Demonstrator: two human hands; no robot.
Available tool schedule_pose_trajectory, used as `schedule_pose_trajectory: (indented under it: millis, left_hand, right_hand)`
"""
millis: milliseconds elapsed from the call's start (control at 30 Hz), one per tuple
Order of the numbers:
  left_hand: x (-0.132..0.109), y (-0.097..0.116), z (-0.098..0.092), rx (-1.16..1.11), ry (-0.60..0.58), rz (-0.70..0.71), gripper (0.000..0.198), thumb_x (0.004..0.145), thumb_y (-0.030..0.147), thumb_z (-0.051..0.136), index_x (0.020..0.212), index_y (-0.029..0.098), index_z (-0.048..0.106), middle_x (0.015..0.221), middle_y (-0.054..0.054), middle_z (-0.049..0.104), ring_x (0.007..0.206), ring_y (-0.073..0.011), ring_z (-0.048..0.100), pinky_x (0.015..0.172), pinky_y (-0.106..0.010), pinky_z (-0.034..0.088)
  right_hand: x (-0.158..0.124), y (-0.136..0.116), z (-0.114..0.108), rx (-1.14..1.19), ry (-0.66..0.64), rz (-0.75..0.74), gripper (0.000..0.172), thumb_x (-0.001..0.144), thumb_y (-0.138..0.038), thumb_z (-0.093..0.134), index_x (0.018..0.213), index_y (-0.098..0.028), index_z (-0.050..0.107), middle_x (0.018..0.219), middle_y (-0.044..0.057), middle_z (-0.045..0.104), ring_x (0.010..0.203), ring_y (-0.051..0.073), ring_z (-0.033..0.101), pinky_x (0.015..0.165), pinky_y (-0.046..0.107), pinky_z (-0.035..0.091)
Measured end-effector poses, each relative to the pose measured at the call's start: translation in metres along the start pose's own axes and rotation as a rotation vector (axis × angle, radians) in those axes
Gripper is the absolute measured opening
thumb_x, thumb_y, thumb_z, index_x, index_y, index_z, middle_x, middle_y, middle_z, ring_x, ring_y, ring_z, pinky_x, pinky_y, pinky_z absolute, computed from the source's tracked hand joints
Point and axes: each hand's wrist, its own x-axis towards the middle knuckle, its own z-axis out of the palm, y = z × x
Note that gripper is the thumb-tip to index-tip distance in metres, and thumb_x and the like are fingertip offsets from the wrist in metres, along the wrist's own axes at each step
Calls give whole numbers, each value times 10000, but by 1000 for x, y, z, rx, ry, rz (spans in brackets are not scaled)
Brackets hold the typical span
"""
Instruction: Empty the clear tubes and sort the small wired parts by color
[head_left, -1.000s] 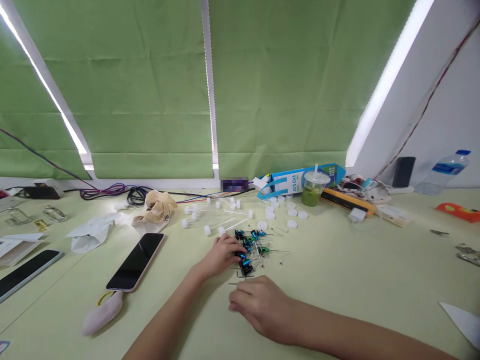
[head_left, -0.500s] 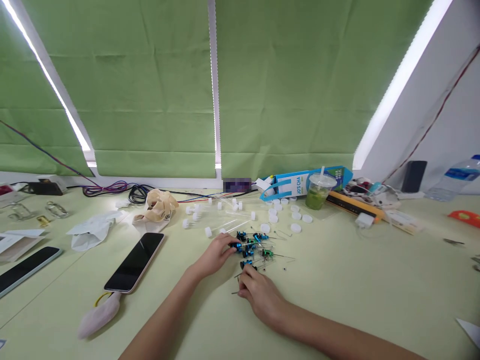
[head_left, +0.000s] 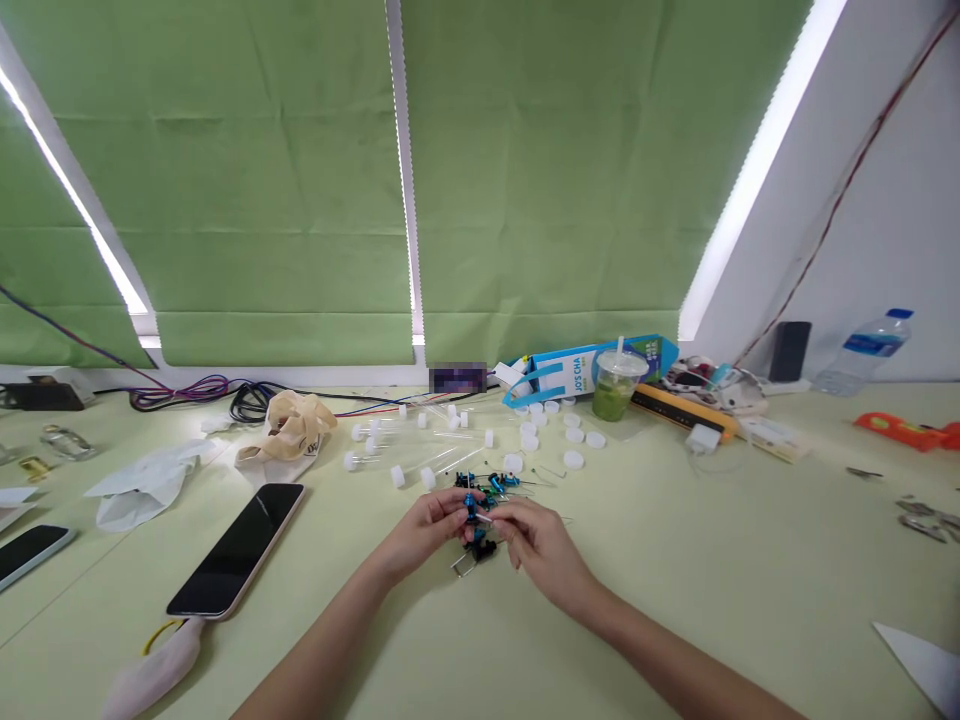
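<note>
My left hand (head_left: pixel 431 522) is closed on a small blue-and-black metal part (head_left: pixel 470 506), held upright between thumb and fingers. My right hand (head_left: pixel 541 545) is pinched on a thin, pale rod (head_left: pixel 484 518) whose tip meets or nearly meets that part; the exact contact is too small to tell. Behind and beneath the hands lies a pile of similar blue, green and black parts (head_left: pixel 501 484) with thin metal wires. Closer to me, below the fingers, rests another black part (head_left: pixel 484 550) with a bent wire loop (head_left: pixel 463 567).
Clear tubes with white caps (head_left: pixel 427 478) and loose white caps (head_left: pixel 574 459) lie beyond the pile. A green drink cup (head_left: pixel 613 395) stands behind, near an orange-and-black bar (head_left: pixel 679 412). A phone (head_left: pixel 236 550) lies left; pliers (head_left: pixel 924 520) lie far right.
My hands have come together above the table; the left has lifted a blue-and-black part from the pile. My right hand has moved up beside it with the rod. The view has turned slightly right.
</note>
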Motion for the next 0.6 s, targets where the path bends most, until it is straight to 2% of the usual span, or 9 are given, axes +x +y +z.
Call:
schedule_pose_trajectory:
  millis: [67,167,267,367,533,600]
  left_hand:
    - [0,-1,3,-18,-11,-12,388,784,392,605,1097,164,584,928,-68,607,693,-109,520,691,-256,409]
    - [1,-5,6,11,-3,-13,381,765,392,625,1064,157,604,919,-68,603,658,-103,512,665,-255,410]
    - [1,-10,9,45,13,-39,342,721,347,680,997,155,620,773,-19,585,564,-79,495,572,-226,397]
    - [1,-15,10,51,39,-79,342,680,300,722,975,166,612,641,36,534,480,-58,479,484,-192,358]
    - [3,-19,11,56,56,-114,289,679,278,724,912,165,597,580,44,562,468,-64,512,477,-183,362]
    - [3,-17,13,58,50,-104,281,693,286,712,918,158,603,646,16,608,496,-73,542,498,-192,388]
  right_hand:
    - [3,1,-6,49,33,7,255,890,-328,422,903,-183,631,835,41,550,497,80,483,473,221,420]
    - [3,1,-10,-31,56,-43,251,881,-335,444,877,-190,649,788,36,549,578,110,505,506,228,407]
    - [0,2,-12,-144,70,-99,245,883,-308,443,849,-186,653,707,24,539,625,129,493,550,236,382]
    - [-4,3,-14,-165,39,-108,247,890,-292,426,856,-177,642,662,12,516,591,121,464,537,229,358]
    - [-7,3,-16,-180,21,-112,282,901,-297,398,801,-168,628,636,7,488,585,121,440,512,220,333]
    - [-8,3,-16,-173,24,-108,283,901,-303,401,812,-167,633,641,10,495,585,120,443,510,218,334]
